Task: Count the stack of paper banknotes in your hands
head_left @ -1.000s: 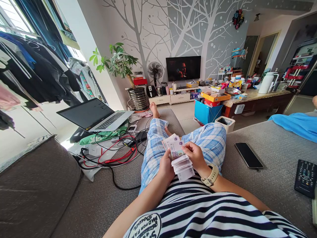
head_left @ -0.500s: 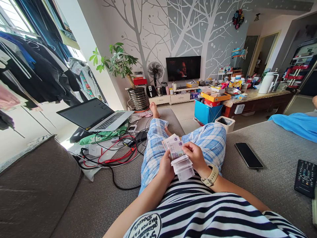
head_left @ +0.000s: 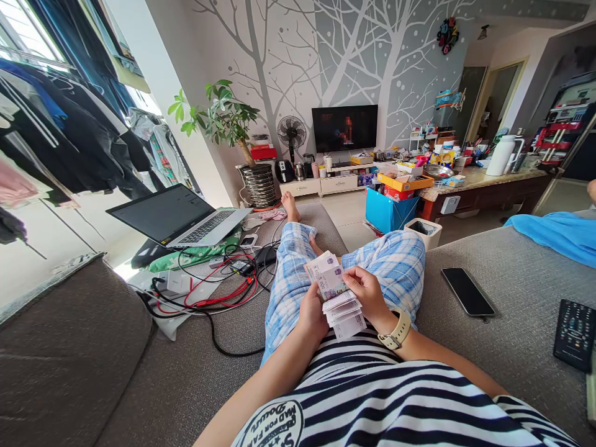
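Over the lap (head_left: pixel 298 261), the left hand (head_left: pixel 313 315) pinches a stack of banknotes (head_left: pixel 334 294) by its left side, likely to steady it, while the right hand (head_left: pixel 369 295) pinches the right edge of the top note (head_left: pixel 329 283), seemingly parting it from the bent-down notes (head_left: pixel 345 320) nearer the shirt (head_left: pixel 395 397).

Banknotes (head_left: pixel 330 280) seemingly pale purple; trousers (head_left: pixel 395 257) blue-and-white plaid.

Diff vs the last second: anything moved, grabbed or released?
Small changes: the upper banknote has shifted slightly toward the person; the TV picture is darker. No visible grab or release: left hand and right hand still hold banknotes. Phone and laptop unchanged.
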Motion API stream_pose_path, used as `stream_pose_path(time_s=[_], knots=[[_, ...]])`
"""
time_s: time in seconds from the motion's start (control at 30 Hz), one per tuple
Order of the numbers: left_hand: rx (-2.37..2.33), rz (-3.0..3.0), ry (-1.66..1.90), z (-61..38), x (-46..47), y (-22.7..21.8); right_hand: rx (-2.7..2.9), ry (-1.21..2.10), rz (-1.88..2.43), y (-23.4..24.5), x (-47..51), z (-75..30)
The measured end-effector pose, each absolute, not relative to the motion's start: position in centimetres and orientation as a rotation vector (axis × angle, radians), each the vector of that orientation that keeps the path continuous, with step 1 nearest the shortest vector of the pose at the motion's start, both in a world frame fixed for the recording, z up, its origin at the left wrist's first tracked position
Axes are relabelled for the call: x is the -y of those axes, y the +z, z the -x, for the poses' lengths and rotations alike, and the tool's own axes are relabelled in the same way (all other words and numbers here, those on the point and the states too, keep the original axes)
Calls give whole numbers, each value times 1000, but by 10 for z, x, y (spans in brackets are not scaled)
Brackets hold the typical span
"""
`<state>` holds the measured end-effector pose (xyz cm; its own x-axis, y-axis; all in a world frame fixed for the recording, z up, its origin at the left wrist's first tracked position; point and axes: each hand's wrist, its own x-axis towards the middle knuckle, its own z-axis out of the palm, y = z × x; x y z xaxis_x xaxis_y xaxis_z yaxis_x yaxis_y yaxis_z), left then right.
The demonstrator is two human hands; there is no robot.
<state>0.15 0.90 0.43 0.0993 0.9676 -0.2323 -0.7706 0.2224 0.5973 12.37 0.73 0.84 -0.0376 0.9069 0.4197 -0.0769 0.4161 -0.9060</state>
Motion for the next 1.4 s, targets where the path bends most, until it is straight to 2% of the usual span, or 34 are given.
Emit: stream_pose_path(time_s=[0.47,0.73,1.4], knots=[[-730,-295,1314,0,-4,11,1372,971,706,11,-8,-125],[-767,-318,1214,1,2,21,1284,964,832,9,-12,-123],[-722,-294,1277,-2,0,18,1365,844,929,2,-15,-126]])
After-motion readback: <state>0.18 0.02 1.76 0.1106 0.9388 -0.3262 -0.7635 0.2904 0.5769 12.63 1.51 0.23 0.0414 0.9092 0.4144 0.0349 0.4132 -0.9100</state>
